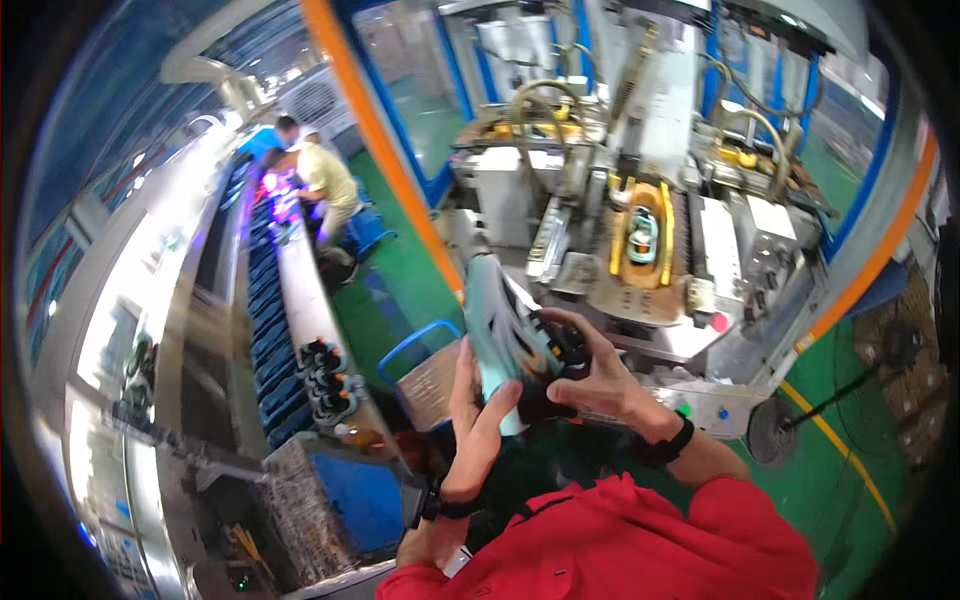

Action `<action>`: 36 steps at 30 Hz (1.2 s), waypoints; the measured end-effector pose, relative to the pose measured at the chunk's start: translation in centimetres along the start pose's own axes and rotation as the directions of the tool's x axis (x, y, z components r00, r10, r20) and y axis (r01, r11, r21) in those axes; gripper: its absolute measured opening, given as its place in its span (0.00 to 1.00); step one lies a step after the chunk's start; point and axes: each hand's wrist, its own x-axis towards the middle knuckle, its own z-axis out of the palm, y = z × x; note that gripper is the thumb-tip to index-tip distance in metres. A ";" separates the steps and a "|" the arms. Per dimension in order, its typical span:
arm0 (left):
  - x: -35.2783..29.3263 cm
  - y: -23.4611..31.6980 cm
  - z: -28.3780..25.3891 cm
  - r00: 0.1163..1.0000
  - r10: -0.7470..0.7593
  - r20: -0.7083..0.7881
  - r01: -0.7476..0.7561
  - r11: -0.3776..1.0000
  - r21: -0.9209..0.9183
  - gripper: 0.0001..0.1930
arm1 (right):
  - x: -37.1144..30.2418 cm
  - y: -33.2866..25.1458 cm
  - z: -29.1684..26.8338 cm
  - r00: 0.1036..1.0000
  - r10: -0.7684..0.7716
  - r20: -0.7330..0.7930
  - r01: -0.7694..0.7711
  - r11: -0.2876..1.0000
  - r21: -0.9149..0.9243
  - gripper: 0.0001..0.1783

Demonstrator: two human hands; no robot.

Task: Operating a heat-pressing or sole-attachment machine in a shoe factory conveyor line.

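Both my hands hold a shoe (508, 325) in front of my chest, slightly blurred by motion. Its upper is mint green and grey with small orange marks, and the end toward my right hand is dark. My left hand (474, 408) cups the mint side from the left, thumb pressed on the upper. On the other side, my right hand (612, 385) wraps round the dark end, thumb toward me. Beyond them, a second shoe (641, 235) sits in an oval tan holder (644, 271) between yellow bars of the machine. Dark bands circle both wrists.
The machine (650, 310) stands ahead, with hoses, an orange-and-blue frame and a red button (719, 322). A conveyor (305, 275) with blue trays runs along the left, several shoes (327, 383) at its near end. Two people (322, 178) work beside it. A blue-handled cart (425, 385) carries cardboard.
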 end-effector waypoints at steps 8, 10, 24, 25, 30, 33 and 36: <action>15.0 -13.6 14.1 0.901 -0.218 0.375 0.060 0.919 0.390 0.37 | -6.4 5.5 -17.8 0.653 0.200 -0.731 -0.249 0.968 0.042 0.32; 19.9 -14.9 18.6 0.851 -0.318 0.418 0.158 0.914 0.373 0.38 | -7.8 4.2 -21.3 0.584 0.146 -0.799 -0.285 0.958 -0.033 0.29; 35.5 -34.9 27.5 0.932 -0.335 0.141 0.084 0.575 0.814 0.34 | -8.6 3.0 -31.8 0.353 -0.151 -0.923 -0.626 0.695 -0.353 0.28; 35.9 -34.8 26.3 0.958 -0.286 0.033 0.149 0.588 0.795 0.28 | -6.0 3.7 -33.2 0.351 -0.086 -0.932 -0.631 0.714 -0.304 0.27; 30.6 -25.4 22.1 0.700 -0.653 0.288 0.639 0.753 0.156 0.12 | 5.5 6.8 -41.3 0.543 0.125 -0.830 -0.781 0.437 -0.446 0.32; 25.0 -21.7 15.0 0.710 -0.598 0.372 0.674 0.730 -0.113 0.15 | 14.6 11.4 -41.0 0.581 0.404 -0.706 -0.813 0.261 -0.520 0.34; 19.1 -13.2 9.4 0.651 -0.701 0.291 0.749 0.655 -0.099 0.19 | 18.8 18.3 -39.5 0.575 0.438 -0.691 -0.811 0.195 -0.551 0.31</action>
